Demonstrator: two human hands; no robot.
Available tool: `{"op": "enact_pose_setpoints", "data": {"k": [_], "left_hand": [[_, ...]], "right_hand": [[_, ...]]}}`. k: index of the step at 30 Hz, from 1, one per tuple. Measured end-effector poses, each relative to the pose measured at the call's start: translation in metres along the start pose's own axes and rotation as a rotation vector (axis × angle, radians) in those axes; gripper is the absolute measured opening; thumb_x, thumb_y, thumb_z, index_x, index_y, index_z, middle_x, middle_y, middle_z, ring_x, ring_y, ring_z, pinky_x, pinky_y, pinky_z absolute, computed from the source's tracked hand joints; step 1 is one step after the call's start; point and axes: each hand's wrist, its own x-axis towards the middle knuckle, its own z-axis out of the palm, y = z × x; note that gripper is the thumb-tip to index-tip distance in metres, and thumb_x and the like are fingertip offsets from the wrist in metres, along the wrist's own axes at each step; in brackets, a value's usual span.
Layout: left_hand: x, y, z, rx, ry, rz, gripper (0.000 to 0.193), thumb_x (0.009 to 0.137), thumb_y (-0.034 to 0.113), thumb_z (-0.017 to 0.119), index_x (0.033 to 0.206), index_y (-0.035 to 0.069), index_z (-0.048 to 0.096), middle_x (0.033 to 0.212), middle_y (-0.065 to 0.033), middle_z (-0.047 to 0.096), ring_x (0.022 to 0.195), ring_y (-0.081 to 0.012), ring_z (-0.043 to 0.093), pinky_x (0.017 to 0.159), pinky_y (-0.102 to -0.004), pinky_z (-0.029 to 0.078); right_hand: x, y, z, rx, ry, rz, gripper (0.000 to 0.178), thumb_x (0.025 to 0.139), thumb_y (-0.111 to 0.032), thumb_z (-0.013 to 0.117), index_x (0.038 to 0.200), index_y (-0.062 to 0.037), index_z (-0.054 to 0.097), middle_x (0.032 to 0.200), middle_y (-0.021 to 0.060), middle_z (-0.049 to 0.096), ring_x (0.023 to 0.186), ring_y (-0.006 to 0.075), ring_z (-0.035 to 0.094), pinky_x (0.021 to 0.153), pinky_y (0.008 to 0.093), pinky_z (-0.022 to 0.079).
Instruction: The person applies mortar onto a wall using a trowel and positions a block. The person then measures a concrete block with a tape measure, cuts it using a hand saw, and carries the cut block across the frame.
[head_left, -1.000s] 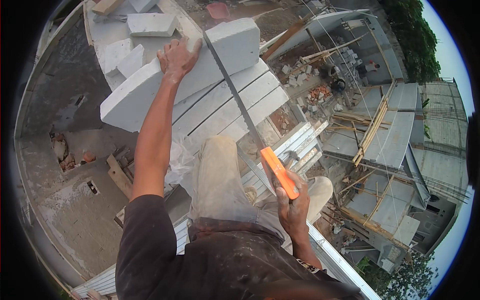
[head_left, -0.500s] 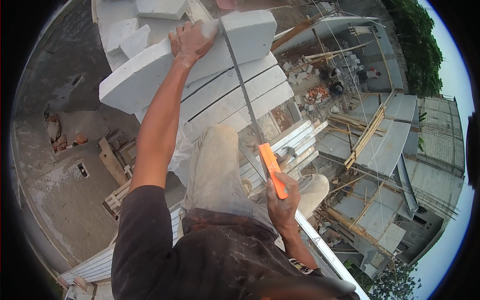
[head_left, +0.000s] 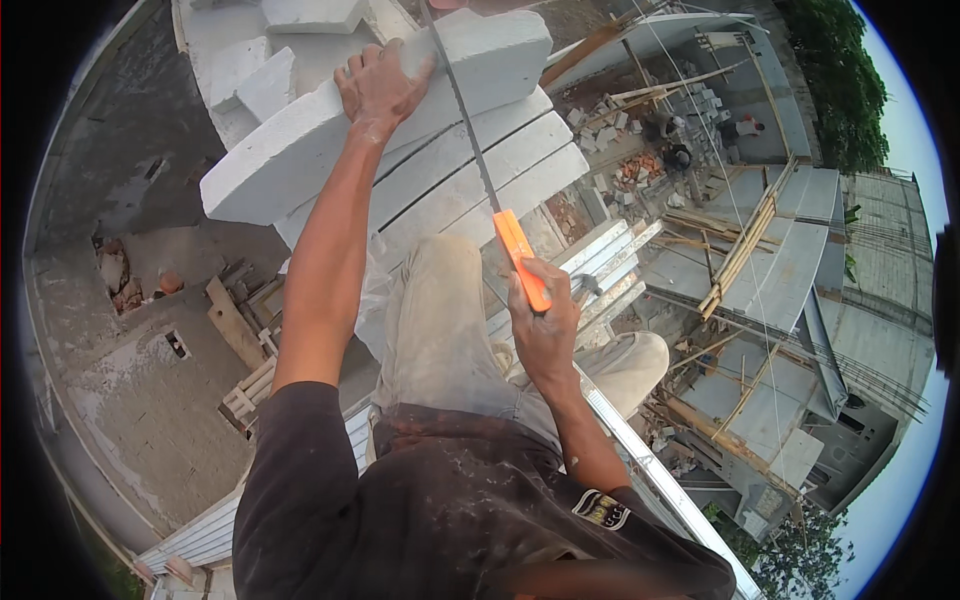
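A hand saw with an orange handle (head_left: 521, 258) is gripped in my right hand (head_left: 545, 318). Its long dark blade (head_left: 462, 105) runs up and away across a white lightweight block (head_left: 290, 155), near the block's right part. My left hand (head_left: 382, 85) lies on the block's upper edge, just left of the blade, fingers spread over it. The block stands on edge, leaning on a stack of similar white slabs (head_left: 470, 170) with dark gaps between them. How deep the blade sits in the block I cannot tell.
Cut white block pieces (head_left: 268, 85) lie beyond the block. Metal channels (head_left: 610, 265) rest right of my knee. Far below on the right are bamboo poles (head_left: 745, 245), brick rubble (head_left: 640, 170) and people (head_left: 677, 155). A concrete floor (head_left: 130, 400) spreads lower left.
My right hand has pushed the saw up and away, so the handle is now closer to the block. My left hand stays in place on the block.
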Motion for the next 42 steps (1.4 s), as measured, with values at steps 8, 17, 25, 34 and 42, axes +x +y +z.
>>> {"op": "enact_pose_setpoints", "data": {"k": [8,17,25,34,42], "left_hand": [[0.017,-0.011,0.017,0.019,-0.003,-0.039,0.070,0.088,0.067,0.047,0.134,0.015,0.057,0.130,-0.0125,0.056,0.125,-0.0299,0.046,0.108,-0.0480,0.024],[0.019,0.017,0.007,0.005,0.107,0.041,0.071,0.087,0.068,0.046,0.133,0.016,0.058,0.127,-0.0127,0.058,0.123,-0.0293,0.048,0.105,-0.0485,0.027],[0.027,-0.003,-0.007,0.018,0.070,0.009,0.072,0.086,0.069,0.045,0.129,0.014,0.061,0.123,-0.0142,0.061,0.120,-0.0296,0.050,0.103,-0.0465,0.028],[0.034,-0.021,0.016,0.081,-0.006,-0.009,0.074,0.088,0.072,0.040,0.135,0.017,0.057,0.125,-0.0118,0.060,0.121,-0.0306,0.052,0.104,-0.0467,0.032],[0.016,0.013,0.019,-0.002,0.099,0.068,0.077,0.086,0.074,0.041,0.135,0.016,0.057,0.123,-0.0135,0.060,0.119,-0.0295,0.051,0.101,-0.0461,0.031]], "right_hand": [[0.015,0.026,0.010,0.078,0.013,-0.042,0.027,0.090,-0.004,0.067,0.114,-0.0042,0.054,0.106,0.0201,0.067,0.095,0.0288,0.070,0.078,0.0360,0.056],[0.145,-0.001,0.029,0.002,-0.001,-0.088,0.022,0.094,-0.016,0.063,0.110,-0.0031,0.055,0.073,0.0202,0.065,0.059,0.0378,0.061,0.057,0.0407,0.049],[-0.041,-0.004,-0.042,-0.018,0.011,0.032,0.025,0.089,-0.001,0.067,0.112,-0.0009,0.057,0.108,0.0166,0.065,0.091,0.0228,0.067,0.079,0.0336,0.054],[0.022,0.023,0.008,0.057,0.007,0.008,0.023,0.089,-0.006,0.067,0.109,-0.0024,0.056,0.096,0.0171,0.070,0.083,0.0286,0.072,0.070,0.0352,0.057],[0.129,0.012,0.037,-0.035,-0.044,-0.005,0.021,0.094,-0.015,0.063,0.109,-0.0027,0.055,0.074,0.0193,0.064,0.061,0.0362,0.062,0.055,0.0422,0.047]]}}
